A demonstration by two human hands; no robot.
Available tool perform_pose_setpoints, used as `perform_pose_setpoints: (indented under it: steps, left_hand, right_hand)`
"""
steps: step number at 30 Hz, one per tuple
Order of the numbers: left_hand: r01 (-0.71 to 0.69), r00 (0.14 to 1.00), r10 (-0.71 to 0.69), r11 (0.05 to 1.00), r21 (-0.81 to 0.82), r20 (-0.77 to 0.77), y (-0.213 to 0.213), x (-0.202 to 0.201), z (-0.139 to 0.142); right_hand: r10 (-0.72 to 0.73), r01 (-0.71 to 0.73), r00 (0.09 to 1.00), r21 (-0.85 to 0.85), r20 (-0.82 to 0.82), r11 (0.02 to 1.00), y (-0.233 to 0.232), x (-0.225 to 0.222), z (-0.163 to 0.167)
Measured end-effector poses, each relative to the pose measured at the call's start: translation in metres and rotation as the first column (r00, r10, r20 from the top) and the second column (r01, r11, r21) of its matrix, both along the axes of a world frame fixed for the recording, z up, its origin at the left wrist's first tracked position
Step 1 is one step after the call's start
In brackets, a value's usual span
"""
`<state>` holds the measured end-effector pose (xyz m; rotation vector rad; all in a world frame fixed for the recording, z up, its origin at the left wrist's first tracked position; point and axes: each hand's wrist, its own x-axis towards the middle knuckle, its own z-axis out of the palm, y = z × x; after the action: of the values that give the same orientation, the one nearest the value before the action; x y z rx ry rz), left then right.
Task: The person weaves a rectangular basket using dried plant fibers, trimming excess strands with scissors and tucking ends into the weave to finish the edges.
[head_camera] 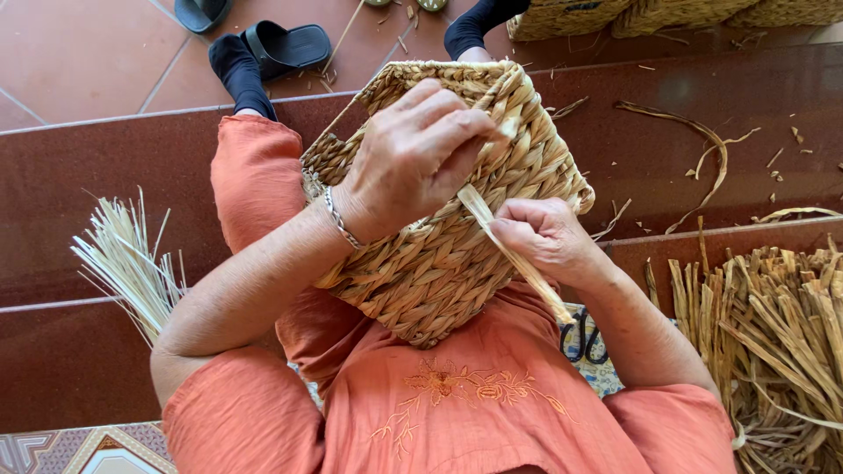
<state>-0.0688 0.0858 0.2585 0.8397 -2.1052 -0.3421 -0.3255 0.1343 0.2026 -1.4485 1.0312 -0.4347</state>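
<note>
- The woven basket rested on the person's lap, its inside facing away and hidden.
- The left hand pressed on the basket's side, fingers pinching a flat straw strand.
- The right hand gripped that strand lower down.
- Loose dried stalks lay just beside.

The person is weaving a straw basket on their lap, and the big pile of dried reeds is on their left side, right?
Not quite. The head view shows the pile of dried reeds on the person's right; the woven basket does rest on their lap.
</note>
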Motion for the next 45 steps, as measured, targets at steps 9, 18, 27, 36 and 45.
perform_pose_setpoints:
  steps: [9,18,27,36,45]
  left_hand:
    - [0.025,0.959,0.031,0.981,-0.193,0.281,0.014,0.01,0.01]
    - [0.006,0.988,-0.019,0.996,0.088,0.151,0.009,0.003,-0.001]
    - [-0.086,0.966,0.057,0.991,0.105,0.253,0.015,-0.001,-0.006]
    - [-0.031,0.957,0.005,0.996,0.084,0.29,0.019,-0.002,-0.008]
    - [-0.07,0.996,0.052,0.963,0.259,0.075,0.024,0.005,-0.002]
  right_hand:
    - [0.129,-0.127,0.991,0.107,-0.017,0.986,0.014,-0.04,-0.009]
    - [0.185,-0.178,0.982,0.198,-0.019,0.964,0.059,-0.102,-0.006]
    - [0.163,-0.194,0.949,0.091,0.271,0.977,0.066,-0.16,-0.016]
    - [0.126,-0.135,0.991,0.255,0.051,0.957,0.12,-0.171,-0.034]
    - [0.228,-0.147,0.933,0.284,-0.28,0.948,0.11,-0.133,-0.023]
